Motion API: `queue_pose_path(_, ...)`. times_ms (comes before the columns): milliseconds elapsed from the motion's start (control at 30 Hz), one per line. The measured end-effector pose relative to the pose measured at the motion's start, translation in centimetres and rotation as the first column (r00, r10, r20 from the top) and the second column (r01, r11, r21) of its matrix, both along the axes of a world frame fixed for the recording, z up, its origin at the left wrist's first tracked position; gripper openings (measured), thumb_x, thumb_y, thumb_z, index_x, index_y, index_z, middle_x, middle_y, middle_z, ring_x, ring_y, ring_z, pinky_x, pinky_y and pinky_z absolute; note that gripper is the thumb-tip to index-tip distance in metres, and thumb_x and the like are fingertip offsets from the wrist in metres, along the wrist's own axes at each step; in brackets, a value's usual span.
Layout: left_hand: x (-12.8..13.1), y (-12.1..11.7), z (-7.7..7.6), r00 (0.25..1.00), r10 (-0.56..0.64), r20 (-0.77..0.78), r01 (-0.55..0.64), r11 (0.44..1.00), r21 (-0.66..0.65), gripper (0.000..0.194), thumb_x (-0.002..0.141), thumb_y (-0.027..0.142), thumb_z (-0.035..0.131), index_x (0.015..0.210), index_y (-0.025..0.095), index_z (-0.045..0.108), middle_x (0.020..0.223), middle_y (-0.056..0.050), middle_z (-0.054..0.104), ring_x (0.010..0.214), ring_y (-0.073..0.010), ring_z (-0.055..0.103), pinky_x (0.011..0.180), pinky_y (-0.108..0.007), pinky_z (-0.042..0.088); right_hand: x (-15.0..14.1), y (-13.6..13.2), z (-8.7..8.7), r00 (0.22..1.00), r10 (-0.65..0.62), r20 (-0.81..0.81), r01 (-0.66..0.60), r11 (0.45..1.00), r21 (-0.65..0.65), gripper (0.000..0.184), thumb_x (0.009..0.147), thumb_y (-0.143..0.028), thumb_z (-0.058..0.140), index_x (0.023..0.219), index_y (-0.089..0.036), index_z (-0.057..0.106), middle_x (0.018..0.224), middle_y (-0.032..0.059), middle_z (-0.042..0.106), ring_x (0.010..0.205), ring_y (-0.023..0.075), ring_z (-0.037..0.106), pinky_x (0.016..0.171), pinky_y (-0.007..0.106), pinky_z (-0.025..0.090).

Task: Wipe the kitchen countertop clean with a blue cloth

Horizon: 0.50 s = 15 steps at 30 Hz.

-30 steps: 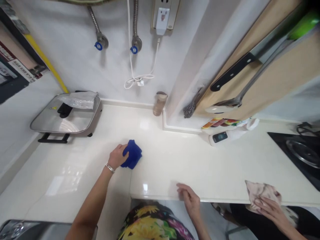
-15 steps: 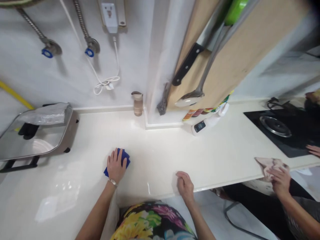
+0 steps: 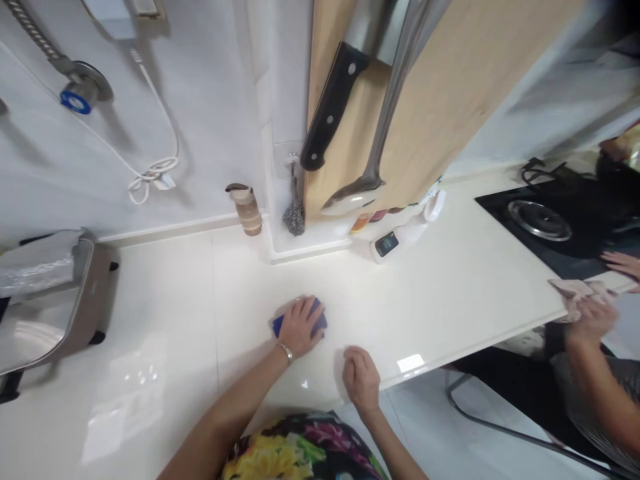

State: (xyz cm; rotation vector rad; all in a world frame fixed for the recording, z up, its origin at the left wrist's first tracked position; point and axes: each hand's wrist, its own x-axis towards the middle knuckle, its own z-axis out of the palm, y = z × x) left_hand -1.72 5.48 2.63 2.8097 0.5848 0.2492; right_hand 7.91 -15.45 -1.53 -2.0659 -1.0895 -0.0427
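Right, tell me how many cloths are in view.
2: a blue cloth under the left hand, and a pale pink cloth at a co-worker's hand near the cooktop.

Below centre, my left hand (image 3: 300, 328) lies on a cloth (image 3: 319, 324) on the counter (image 3: 425, 293), my right hand (image 3: 361, 380) to its right; a pan (image 3: 86, 320) far left, a cooktop (image 3: 583, 233) far right.

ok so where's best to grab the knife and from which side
Probably by the middle of the black handle, coming from the person's left. The knife has its handle at the lower end with the blade above, and the spoon crowds its right side, so the left looks freer.
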Motion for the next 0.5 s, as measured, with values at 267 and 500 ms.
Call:
queue_pose_path(267, 6.8, 7.5, 0.1, 0.989, -0.142, 0.036, 0.143, 0.989, -0.026, 0.056, 0.095, 0.043, 0.052, 0.149, 0.032, 0.043, 0.158, -0.005, 0.040, 0.136, -0.0275, 0.043, 0.109, -0.045, 0.038, -0.2, 0.4, 0.0, 1.000, -0.016, 0.010, 0.016, 1.000, 0.004, 0.025, 0.087, -0.006, 0.039, 0.093, -0.021, 0.058, 0.098, 0.0043, 0.062, 0.093, 0.0167, 0.059, 0.085, 0.033, 0.051)
queue_pose_path(500, -0.7, 12.1, 0.6, 0.999, 0.040, 0.023, -0.040, 0.999, 0.016, 0.054, 0.096, 0.041, 0.049, 0.149, 0.032, 0.043, 0.158, -0.005, 0.039, 0.137, -0.0290, 0.043, 0.108, -0.045, 0.037, 0.1, 0.3, 0.4, 1.000, -0.003, 0.030, 0.002, 1.000, 0.029, 0.023, 0.091, -0.011, 0.038, 0.092, -0.023, 0.058, 0.096, 0.0039, 0.063, 0.091, 0.0177, 0.061, 0.085, 0.034, 0.052)
